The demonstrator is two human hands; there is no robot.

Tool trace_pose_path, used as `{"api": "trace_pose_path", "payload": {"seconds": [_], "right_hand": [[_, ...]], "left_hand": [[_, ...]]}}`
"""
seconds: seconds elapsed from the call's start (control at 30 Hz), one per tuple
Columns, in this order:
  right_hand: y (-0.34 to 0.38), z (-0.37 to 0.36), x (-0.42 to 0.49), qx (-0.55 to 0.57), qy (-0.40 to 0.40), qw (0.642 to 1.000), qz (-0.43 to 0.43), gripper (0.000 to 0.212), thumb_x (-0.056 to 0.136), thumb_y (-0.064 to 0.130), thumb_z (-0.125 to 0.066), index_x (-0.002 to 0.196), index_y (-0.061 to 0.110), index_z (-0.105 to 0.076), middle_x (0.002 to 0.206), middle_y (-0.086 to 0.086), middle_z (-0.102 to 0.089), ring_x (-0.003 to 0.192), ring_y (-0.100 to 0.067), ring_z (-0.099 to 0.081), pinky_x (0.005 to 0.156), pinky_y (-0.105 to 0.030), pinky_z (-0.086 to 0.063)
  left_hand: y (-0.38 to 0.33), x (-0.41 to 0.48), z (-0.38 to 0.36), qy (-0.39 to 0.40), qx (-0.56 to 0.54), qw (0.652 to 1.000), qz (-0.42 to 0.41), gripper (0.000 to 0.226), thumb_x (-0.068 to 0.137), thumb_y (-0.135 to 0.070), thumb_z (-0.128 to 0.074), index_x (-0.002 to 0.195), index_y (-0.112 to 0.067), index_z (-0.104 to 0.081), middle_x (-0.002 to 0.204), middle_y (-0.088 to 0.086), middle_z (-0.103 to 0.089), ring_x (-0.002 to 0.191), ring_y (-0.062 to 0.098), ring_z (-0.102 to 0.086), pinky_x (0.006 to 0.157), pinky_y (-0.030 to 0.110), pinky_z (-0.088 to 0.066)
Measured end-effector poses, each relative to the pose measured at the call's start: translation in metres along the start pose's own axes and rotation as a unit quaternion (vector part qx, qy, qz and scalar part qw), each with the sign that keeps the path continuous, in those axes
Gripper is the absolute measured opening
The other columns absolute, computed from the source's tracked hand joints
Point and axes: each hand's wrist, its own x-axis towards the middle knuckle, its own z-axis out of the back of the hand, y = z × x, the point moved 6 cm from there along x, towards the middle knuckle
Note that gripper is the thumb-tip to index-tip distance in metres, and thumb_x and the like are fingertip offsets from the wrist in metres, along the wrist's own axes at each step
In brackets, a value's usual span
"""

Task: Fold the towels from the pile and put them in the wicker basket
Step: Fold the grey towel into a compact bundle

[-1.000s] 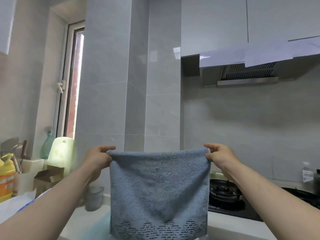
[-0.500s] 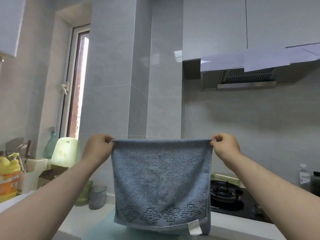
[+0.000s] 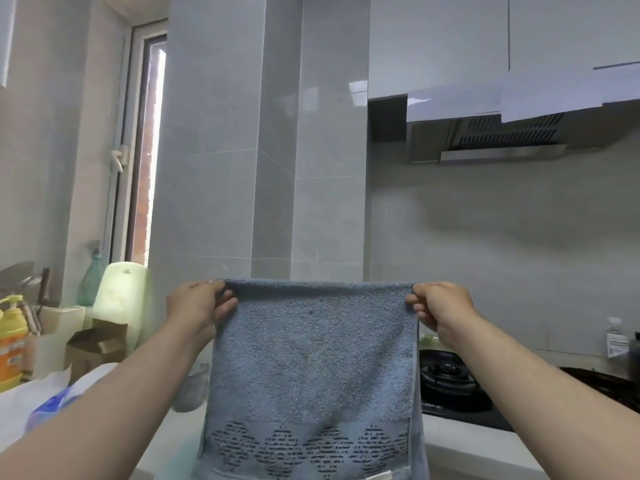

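Two hands hold one blue towel (image 3: 311, 362) spread flat and upright, just left of the gas burner (image 3: 446, 374). The left hand (image 3: 195, 303) has its grip pinched on the top corner farther from the burner; the right hand (image 3: 441, 304) pinches the nearer corner. The patterned lower border hangs over the pale desk (image 3: 460, 445) carrying the burner.

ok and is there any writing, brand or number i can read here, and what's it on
Nothing here is legible.
Orange label on the yellow pump bottle: blurred.
Small dark mark on the pale green container: too small.
White label on the small bottle: print too small.
White lettering on the front edge of the gas hob: too small.
The white tag on the blue towel: no print visible.
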Motion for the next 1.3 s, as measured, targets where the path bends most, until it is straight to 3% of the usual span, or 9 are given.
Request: {"api": "trace_pose_path", "payload": {"seconds": [0.2,0.43,0.6,0.77,0.93,1.03,1.1,1.2,1.3], "right_hand": [[-0.062,-0.023,0.036,0.019,0.004,1.000,-0.016,0.020,0.095,-0.002,-0.051,0.088,0.017,-0.051,0.099,-0.011,-0.063,0.080,-0.015,-0.058,0.054,-0.021,-0.054],[-0.165,-0.048,0.065,-0.069,0.092,0.991,-0.061,0.053,0.089,-0.013,-0.040,0.136,0.012,-0.035,0.143,-0.009,-0.047,0.114,-0.024,-0.051,0.082,-0.033,-0.047],[-0.240,-0.054,0.084,-0.179,0.148,0.971,-0.064,0.069,0.083,-0.014,-0.046,0.139,0.021,-0.029,0.138,-0.005,-0.050,0.108,-0.017,-0.054,0.097,-0.037,-0.045],[-0.299,-0.065,0.094,-0.280,0.229,0.930,-0.060,0.079,0.082,0.005,-0.056,0.145,0.033,-0.017,0.115,0.011,-0.054,0.099,-0.009,-0.057,0.091,-0.031,-0.051],[-0.324,-0.086,0.117,-0.363,0.238,0.901,0.008,0.074,0.078,0.021,-0.062,0.140,0.030,-0.024,0.134,0.005,-0.037,0.114,-0.012,-0.046,0.092,-0.022,-0.040],[-0.345,-0.094,0.144,-0.401,0.231,0.886,0.029,0.080,0.067,0.041,-0.063,0.138,0.027,-0.029,0.136,0.006,-0.040,0.125,-0.017,-0.045,0.099,-0.037,-0.047],[-0.359,-0.097,0.159,-0.448,0.225,0.864,0.045,0.091,0.068,0.053,-0.056,0.147,0.025,-0.021,0.150,0.001,-0.032,0.136,-0.019,-0.036,0.106,-0.042,-0.042],[-0.364,-0.100,0.155,-0.534,0.245,0.809,0.021,0.085,0.088,0.053,-0.042,0.156,0.027,0.004,0.163,-0.002,0.008,0.150,-0.021,-0.003,0.121,-0.039,-0.017],[-0.370,-0.100,0.154,-0.620,0.279,0.734,0.011,0.074,0.094,0.065,-0.025,0.156,0.032,0.000,0.163,-0.006,0.009,0.151,-0.022,0.007,0.121,-0.041,-0.001]], "left_hand": [[0.054,0.024,-0.013,0.062,0.194,0.972,-0.121,0.017,0.087,-0.001,-0.063,0.075,-0.014,-0.062,0.075,0.006,-0.061,0.077,0.020,-0.056,0.077,0.033,-0.048],[0.162,0.044,-0.014,0.152,0.417,0.881,-0.163,0.041,0.081,0.004,-0.064,0.116,-0.015,-0.054,0.112,-0.001,-0.056,0.106,0.016,-0.055,0.094,0.024,-0.039],[0.237,0.049,-0.016,0.264,0.523,0.787,-0.195,0.066,0.080,-0.005,-0.064,0.135,-0.026,-0.035,0.132,-0.011,-0.027,0.126,0.009,-0.035,0.104,0.017,-0.026],[0.310,0.075,-0.003,0.293,0.647,0.699,-0.083,0.104,0.076,-0.043,-0.063,0.154,-0.030,0.004,0.161,0.000,0.017,0.149,0.028,-0.010,0.118,0.037,-0.020],[0.340,0.104,-0.008,0.286,0.686,0.663,-0.087,0.101,0.081,-0.048,-0.057,0.154,-0.026,0.009,0.160,0.009,0.021,0.150,0.028,-0.002,0.119,0.037,-0.013],[0.356,0.122,-0.016,0.297,0.694,0.653,-0.061,0.098,0.085,-0.048,-0.055,0.155,-0.020,0.007,0.160,0.009,0.023,0.150,0.031,-0.007,0.119,0.037,-0.017],[0.365,0.131,-0.020,0.308,0.692,0.650,-0.062,0.097,0.086,-0.047,-0.055,0.156,-0.018,0.006,0.159,0.006,0.027,0.150,0.028,-0.008,0.118,0.034,-0.018],[0.373,0.141,-0.023,0.323,0.696,0.635,-0.082,0.092,0.087,-0.052,-0.055,0.156,-0.025,-0.001,0.159,0.003,0.028,0.150,0.023,0.003,0.119,0.034,-0.012],[0.382,0.143,-0.025,0.352,0.734,0.573,-0.089,0.079,0.093,-0.061,-0.040,0.156,-0.028,-0.005,0.162,0.004,0.015,0.150,0.021,0.009,0.121,0.038,-0.003]]}}
